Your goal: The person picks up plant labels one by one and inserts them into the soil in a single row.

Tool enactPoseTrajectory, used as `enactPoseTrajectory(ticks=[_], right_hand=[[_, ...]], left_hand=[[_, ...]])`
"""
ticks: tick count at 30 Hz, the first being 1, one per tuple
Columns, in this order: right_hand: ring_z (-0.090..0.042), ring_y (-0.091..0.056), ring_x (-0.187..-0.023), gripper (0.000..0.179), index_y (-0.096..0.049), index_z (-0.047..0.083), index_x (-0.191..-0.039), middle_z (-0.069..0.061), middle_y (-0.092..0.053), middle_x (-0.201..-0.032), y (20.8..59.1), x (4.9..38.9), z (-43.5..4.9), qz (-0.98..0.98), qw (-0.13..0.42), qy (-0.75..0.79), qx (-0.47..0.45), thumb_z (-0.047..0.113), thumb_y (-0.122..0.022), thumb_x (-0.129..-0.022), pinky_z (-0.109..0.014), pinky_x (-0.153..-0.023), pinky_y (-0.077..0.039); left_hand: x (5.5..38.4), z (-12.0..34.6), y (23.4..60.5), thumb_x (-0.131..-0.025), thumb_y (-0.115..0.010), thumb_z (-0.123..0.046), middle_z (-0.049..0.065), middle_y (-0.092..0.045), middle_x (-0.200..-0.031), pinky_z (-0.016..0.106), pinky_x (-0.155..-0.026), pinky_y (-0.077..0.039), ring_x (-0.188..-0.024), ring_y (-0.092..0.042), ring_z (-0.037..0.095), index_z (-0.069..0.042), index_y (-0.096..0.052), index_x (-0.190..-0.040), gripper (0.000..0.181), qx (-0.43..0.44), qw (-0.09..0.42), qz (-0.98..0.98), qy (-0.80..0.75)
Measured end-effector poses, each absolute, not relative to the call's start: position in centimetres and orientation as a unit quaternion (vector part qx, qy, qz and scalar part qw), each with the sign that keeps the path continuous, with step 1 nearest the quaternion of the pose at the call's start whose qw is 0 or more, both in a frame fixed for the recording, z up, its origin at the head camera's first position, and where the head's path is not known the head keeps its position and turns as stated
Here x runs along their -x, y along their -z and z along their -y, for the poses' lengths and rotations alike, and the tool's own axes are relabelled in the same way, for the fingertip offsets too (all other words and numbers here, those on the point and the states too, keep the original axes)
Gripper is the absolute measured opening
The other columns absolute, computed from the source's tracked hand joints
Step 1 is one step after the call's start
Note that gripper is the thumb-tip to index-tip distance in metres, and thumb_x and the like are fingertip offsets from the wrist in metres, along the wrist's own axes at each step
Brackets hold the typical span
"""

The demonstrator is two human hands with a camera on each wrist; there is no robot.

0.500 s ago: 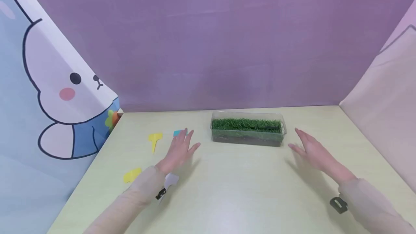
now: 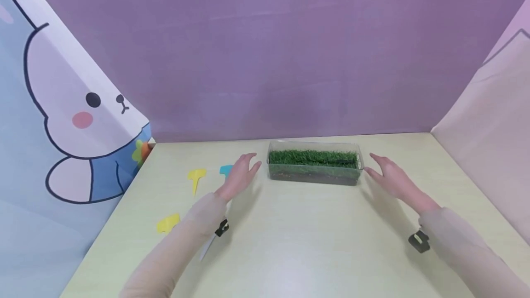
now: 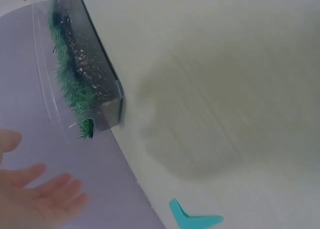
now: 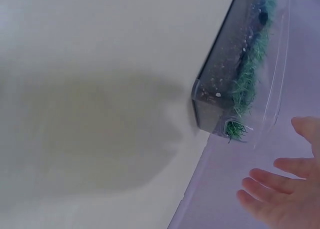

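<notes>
A clear plastic box (image 2: 314,174) with dark soil and a strip of green artificial grass (image 2: 312,156) stands toward the back of the table. My left hand (image 2: 240,178) is just off the box's left end, fingers spread and nothing held. At the opposite end my right hand (image 2: 391,178) hovers close to the corner, its thumb and fingers apart. Both wrist views show empty palms facing the box, with a gap between the left fingers (image 3: 65,189) and its wall. A blue T-shaped plant label (image 2: 225,169) lies left of my left hand, partly covered by it.
Yellow plant labels lie on the left of the table, one further back (image 2: 196,179) and one nearer (image 2: 168,223). A white label (image 2: 208,247) shows partly from under my left forearm. A purple cloth (image 2: 290,59) hangs behind the table.
Both hands have moved closer to the box, the left one to the right and the right one to the left. More of the blue label shows; the white label is more covered.
</notes>
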State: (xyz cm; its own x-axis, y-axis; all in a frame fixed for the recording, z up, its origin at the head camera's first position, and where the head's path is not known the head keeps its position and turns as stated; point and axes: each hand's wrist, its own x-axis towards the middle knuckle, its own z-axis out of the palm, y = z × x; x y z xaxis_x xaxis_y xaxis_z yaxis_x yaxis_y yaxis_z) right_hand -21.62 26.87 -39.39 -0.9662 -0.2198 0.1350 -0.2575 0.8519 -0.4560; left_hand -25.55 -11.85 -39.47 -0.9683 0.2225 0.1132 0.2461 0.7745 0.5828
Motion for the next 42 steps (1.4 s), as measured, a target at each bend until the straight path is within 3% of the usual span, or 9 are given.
enactPoseTrajectory(ticks=[15,24,31,34,37,42], right_hand=[[-0.049,-0.046,-0.101,0.045,-0.037,-0.018,-0.121,-0.038,-0.045,-0.113,39.0,24.3,-26.2,0.957,0.055,-0.266,-0.097,0.016,-0.043,-0.093,-0.055,-0.084,-0.037],[-0.044,-0.055,-0.092,0.037,-0.042,-0.020,-0.116,-0.036,-0.051,-0.106,39.0,24.5,-25.3,0.927,0.050,-0.368,-0.048,0.007,-0.044,-0.090,-0.042,-0.074,-0.049],[-0.037,-0.059,-0.091,0.037,-0.037,-0.023,-0.118,-0.039,-0.045,-0.113,39.2,24.5,-25.5,0.873,-0.002,-0.488,-0.009,-0.001,-0.039,-0.088,-0.026,-0.071,-0.051],[-0.028,-0.062,-0.087,0.039,-0.035,-0.022,-0.120,-0.038,-0.043,-0.116,39.3,24.5,-25.6,0.854,-0.024,-0.520,0.007,-0.001,-0.039,-0.088,-0.023,-0.073,-0.050],[-0.017,-0.062,-0.085,0.040,-0.033,-0.021,-0.122,-0.038,-0.040,-0.120,39.3,24.5,-25.6,0.840,-0.045,-0.540,0.018,0.000,-0.039,-0.090,-0.021,-0.075,-0.049],[-0.007,-0.060,-0.083,0.041,-0.031,-0.019,-0.125,-0.037,-0.037,-0.124,39.3,24.8,-25.8,0.825,-0.073,-0.560,0.031,0.003,-0.040,-0.092,-0.021,-0.077,-0.048]], left_hand=[[28.5,9.2,40.0,-0.092,-0.048,-0.017,0.020,-0.051,-0.116,0.039,-0.084,-0.044,-0.103,-0.052,0.031,0.004,-0.045,-0.124,0.039,0.093,0.012,0.910,0.404],[29.1,8.6,40.9,-0.089,-0.053,-0.019,0.018,-0.058,-0.107,0.035,-0.077,-0.048,-0.095,-0.057,0.027,0.004,-0.050,-0.120,0.038,0.065,0.000,0.876,0.479],[36.7,10.0,50.7,-0.086,-0.056,-0.029,0.010,-0.060,-0.095,0.025,-0.058,-0.050,-0.073,-0.062,0.015,-0.001,-0.054,-0.117,0.042,0.109,0.027,0.851,0.513],[35.9,9.6,49.6,-0.088,-0.054,-0.020,0.012,-0.060,-0.098,0.027,-0.063,-0.051,-0.076,-0.062,0.018,-0.002,-0.055,-0.117,0.035,0.088,0.015,0.850,0.519],[32.5,8.9,45.3,-0.088,-0.053,-0.011,0.016,-0.059,-0.104,0.032,-0.071,-0.051,-0.085,-0.062,0.024,0.000,-0.055,-0.118,0.031,0.043,-0.017,0.846,0.532],[29.1,8.5,41.1,-0.088,-0.049,-0.002,0.023,-0.055,-0.108,0.033,-0.076,-0.050,-0.092,-0.059,0.030,0.009,-0.051,-0.117,0.031,0.018,-0.037,0.836,0.547]])
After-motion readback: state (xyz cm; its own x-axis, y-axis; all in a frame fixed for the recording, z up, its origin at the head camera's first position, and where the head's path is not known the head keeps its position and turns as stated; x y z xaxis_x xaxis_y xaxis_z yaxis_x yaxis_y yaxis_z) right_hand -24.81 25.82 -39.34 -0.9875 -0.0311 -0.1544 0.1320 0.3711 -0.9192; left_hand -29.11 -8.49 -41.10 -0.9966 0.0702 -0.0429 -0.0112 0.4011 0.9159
